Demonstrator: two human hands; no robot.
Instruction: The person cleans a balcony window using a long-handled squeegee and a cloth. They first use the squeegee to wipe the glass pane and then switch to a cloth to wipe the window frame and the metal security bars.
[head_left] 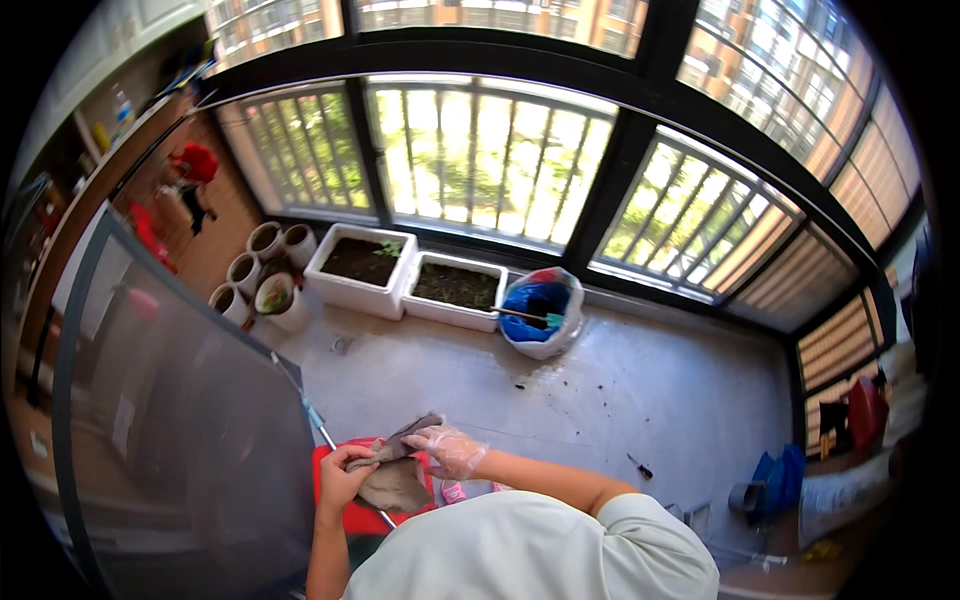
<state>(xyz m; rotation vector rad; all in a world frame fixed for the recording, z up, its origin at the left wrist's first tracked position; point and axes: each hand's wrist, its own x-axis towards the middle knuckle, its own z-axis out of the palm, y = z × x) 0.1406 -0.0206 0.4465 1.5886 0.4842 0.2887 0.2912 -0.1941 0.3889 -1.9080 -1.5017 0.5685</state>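
Note:
A grey-brown cloth, bunched at its upper part, hangs between my hands above a red plastic piece, perhaps a stool or a basin. My left hand is bare and pinches the cloth's left side. Over my right hand is a loose clear plastic glove; its fingers close on the upper right part of the cloth. Behind the cloth runs a thin pole with a light blue section, slanting past the red piece. Pink shoes show just below my right hand.
Along the windows stand round pots, two white planters with soil and a blue-lined bag with a small trowel. Dirt crumbs and a knife lie on the floor. A mesh screen door stands at left.

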